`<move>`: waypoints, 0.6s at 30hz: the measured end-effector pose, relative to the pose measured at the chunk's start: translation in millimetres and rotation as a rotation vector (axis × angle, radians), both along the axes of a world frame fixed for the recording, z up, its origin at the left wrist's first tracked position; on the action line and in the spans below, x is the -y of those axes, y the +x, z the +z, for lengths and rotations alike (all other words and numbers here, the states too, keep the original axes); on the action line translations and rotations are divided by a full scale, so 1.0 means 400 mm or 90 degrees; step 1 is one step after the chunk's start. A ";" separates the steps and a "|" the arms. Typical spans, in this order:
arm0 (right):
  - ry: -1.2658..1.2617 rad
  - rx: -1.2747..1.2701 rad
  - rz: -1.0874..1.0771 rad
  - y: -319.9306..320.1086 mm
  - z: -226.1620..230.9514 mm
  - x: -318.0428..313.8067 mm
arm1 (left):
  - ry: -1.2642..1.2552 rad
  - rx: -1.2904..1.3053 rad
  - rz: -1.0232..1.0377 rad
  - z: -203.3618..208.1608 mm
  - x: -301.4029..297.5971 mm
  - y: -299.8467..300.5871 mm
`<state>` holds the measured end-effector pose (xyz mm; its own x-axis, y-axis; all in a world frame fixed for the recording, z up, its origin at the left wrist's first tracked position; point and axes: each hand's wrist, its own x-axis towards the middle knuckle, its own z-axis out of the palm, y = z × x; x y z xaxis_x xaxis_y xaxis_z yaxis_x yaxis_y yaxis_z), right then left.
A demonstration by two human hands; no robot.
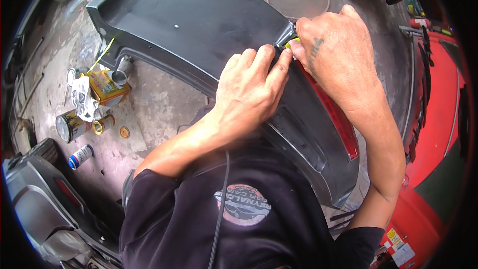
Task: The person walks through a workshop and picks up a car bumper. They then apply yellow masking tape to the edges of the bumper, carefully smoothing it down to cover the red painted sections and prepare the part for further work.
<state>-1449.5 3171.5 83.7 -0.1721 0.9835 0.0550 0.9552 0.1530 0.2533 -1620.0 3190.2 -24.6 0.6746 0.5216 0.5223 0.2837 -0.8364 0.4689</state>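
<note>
Panel, dark and curved, stretches from eleven to four o'clock, a red strip set along it. At two o'clock, the right hand has its fingers clamped on a small yellow-green piece at the red strip's upper end. The left hand, toward twelve, rests on the panel; I cannot tell whether its fingers pinch anything. Uneven pressure could make the piece slip and scratch the finish. Writing shows on a round shirt print at six, cans at nine, and stickers at four.
</note>
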 end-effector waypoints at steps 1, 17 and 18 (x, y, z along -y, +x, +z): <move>-0.008 0.006 -0.003 -0.001 0.001 0.000 | -0.001 -0.002 -0.002 0.001 0.000 -0.001; -0.004 -0.002 -0.009 -0.001 0.007 -0.001 | -0.002 0.013 0.001 0.001 -0.003 0.001; -0.006 -0.002 -0.010 -0.002 0.009 0.000 | 0.001 0.020 0.005 0.002 -0.003 0.003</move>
